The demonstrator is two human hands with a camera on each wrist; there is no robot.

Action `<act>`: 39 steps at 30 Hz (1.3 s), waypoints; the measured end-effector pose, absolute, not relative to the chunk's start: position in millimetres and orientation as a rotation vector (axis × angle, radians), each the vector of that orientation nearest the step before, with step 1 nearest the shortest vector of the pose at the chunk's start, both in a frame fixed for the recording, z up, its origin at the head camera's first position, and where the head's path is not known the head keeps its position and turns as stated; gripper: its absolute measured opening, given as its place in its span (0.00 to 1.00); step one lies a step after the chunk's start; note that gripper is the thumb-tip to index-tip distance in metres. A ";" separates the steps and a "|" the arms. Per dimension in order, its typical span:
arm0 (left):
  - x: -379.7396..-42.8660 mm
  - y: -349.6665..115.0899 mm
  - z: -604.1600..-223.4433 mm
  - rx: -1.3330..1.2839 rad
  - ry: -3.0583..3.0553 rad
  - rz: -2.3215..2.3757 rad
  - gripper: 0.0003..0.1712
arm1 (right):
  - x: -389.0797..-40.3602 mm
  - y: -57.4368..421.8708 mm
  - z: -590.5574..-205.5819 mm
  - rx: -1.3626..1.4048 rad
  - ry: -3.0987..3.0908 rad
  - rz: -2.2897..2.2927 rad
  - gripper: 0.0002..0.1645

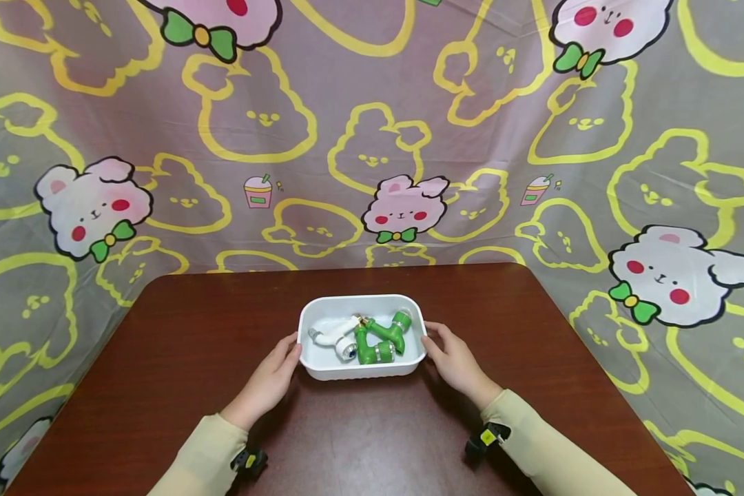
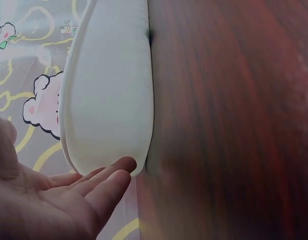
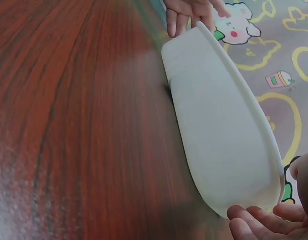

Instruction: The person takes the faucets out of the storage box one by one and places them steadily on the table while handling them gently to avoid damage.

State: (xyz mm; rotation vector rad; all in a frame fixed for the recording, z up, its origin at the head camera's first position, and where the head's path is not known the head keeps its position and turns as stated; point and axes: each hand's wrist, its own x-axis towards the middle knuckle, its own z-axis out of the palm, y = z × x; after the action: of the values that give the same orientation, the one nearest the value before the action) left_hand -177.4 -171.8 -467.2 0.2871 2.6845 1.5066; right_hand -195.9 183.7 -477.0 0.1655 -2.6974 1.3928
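Observation:
A white rectangular plastic tray (image 1: 361, 373) stands on the table, holding several small taps. On its left side lies a white tap (image 1: 333, 338); to the right are two green taps, one green tap (image 1: 372, 351) nearer the front and another green tap (image 1: 392, 331) behind it. My left hand (image 1: 273, 372) touches the tray's left end with nearly straight fingers (image 2: 110, 192). Against the right end rests my right hand (image 1: 457, 362), its fingers (image 3: 259, 220) extended along the outer wall. The wrist views show the tray's long outer wall, with its contents hidden.
The dark red-brown wooden table (image 1: 359, 441) extends around the tray. Behind and beside it hangs a grey curtain (image 1: 322, 165) with yellow outlines and cartoon rabbits. Small black devices are strapped at both wrists, such as the right wrist device (image 1: 486, 439).

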 end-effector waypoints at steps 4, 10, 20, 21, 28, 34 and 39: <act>-176.6 -171.4 -466.3 0.284 2.689 1.503 0.32 | -196.4 182.8 -477.8 0.162 -2.688 1.405 0.24; -175.3 -171.3 -465.3 0.281 2.688 1.503 0.32 | -195.4 181.8 -477.2 0.150 -2.690 1.388 0.24; -174.9 -171.3 -465.8 0.274 2.686 1.500 0.32 | -195.1 182.2 -477.3 0.153 -2.694 1.354 0.24; -175.0 -171.4 -465.9 0.276 2.685 1.499 0.32 | -195.3 182.2 -477.5 0.152 -2.694 1.354 0.24; -178.8 -174.9 -465.4 0.291 2.702 1.458 0.31 | -196.6 183.0 -479.0 0.181 -2.690 1.353 0.23; -182.8 -178.6 -460.1 0.262 2.722 1.432 0.28 | -199.6 184.9 -478.2 0.222 -2.663 1.298 0.20; -184.9 -179.7 -456.6 0.240 2.730 1.456 0.24 | -204.5 187.1 -475.1 0.222 -2.658 1.245 0.17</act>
State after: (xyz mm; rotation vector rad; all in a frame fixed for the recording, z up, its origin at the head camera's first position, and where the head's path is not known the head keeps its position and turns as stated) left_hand -184.9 -179.7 -456.6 0.2404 2.7304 1.4564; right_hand -204.5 187.1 -475.1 0.2220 -2.6576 1.2453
